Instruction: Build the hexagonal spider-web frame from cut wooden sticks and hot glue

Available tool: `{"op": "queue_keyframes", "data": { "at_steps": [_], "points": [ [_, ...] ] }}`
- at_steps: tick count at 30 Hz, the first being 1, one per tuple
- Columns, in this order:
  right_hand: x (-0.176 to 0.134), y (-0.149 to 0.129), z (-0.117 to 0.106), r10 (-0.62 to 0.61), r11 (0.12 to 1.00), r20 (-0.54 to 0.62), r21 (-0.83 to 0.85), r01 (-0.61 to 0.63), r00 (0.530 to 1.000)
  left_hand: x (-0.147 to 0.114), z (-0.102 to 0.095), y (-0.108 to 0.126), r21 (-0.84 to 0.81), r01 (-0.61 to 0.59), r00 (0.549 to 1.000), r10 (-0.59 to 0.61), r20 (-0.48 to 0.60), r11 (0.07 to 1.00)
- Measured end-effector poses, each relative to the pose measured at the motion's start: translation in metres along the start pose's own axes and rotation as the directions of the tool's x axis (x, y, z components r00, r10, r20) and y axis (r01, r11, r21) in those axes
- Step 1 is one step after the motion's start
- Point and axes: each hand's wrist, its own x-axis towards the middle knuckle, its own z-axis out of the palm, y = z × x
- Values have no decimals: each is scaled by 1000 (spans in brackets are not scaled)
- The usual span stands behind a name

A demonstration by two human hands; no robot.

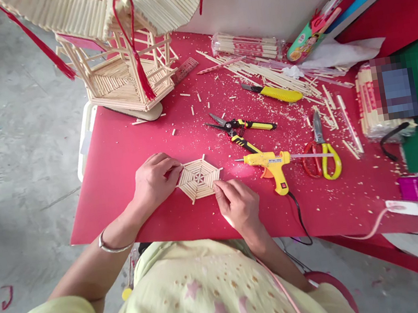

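Between my hands, over the red tabletop, is a flat hexagonal stick panel (199, 179) patterned like a web, with a small gap pattern at its centre. My left hand (158, 179) pinches its left corner between thumb and fingers. At the lower right edge, my right hand (237, 202) has thumb and fingertips closed on another corner. Just right of the panel lies a yellow hot glue gun (273, 165), a clear glue stick poking from its back. Black-and-yellow cutters (242, 129) rest above it, jaws apart.
A stick-built pavilion model (121, 80) with red tassels stands at the back left. Scissors (321, 149), a yellow utility knife (280, 93), loose sticks (259, 72) and scraps lie to the right. Wrapped stick bundles (247, 44) sit behind. The glue gun's black cord (302, 221) drops over the front edge.
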Motion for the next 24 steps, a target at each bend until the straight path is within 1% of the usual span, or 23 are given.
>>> {"op": "queue_keyframes", "data": {
  "at_steps": [8,24],
  "points": [
    [1,-1,0,-7,1000,-16,-2,7,1000,0,1,-1,3,1,1000,-1,5,1000],
    [0,-1,0,3,1000,-1,-9,-3,1000,0,-1,0,1,9,1000,-9,19,1000]
  ]
}}
